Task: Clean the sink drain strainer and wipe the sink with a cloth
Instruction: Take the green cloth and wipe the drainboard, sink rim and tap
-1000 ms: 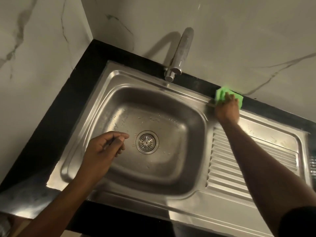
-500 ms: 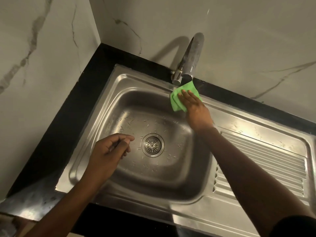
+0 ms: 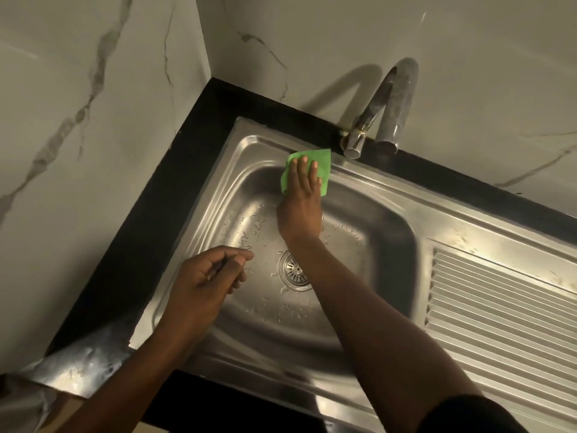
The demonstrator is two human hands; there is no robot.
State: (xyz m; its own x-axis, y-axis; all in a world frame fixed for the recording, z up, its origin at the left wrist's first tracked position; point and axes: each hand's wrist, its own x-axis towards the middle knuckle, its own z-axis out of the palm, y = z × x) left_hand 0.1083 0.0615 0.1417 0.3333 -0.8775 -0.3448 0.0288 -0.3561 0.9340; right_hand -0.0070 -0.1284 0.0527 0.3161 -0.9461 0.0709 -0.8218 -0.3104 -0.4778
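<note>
A steel sink (image 3: 384, 310) fills the middle of the view, its basin dotted with water drops. The round drain strainer (image 3: 293, 270) sits in the basin floor, partly covered by my right forearm. My right hand (image 3: 301, 204) presses a green cloth (image 3: 323, 165) flat against the basin's far wall and rim, just left of the tap. My left hand (image 3: 206, 276) hovers over the basin's left side with its fingers curled; something thin and dark may be pinched between thumb and forefinger, but I cannot make it out.
A chrome tap (image 3: 384, 110) arches over the back rim. The ribbed drainboard (image 3: 505, 310) lies to the right. A black counter (image 3: 150, 214) borders the sink, and marble walls (image 3: 78, 120) close in at left and behind.
My right hand has slid the green cloth leftwards along the back rim, from the drainboard corner past the tap to the basin's far wall. My left hand has stayed in place.
</note>
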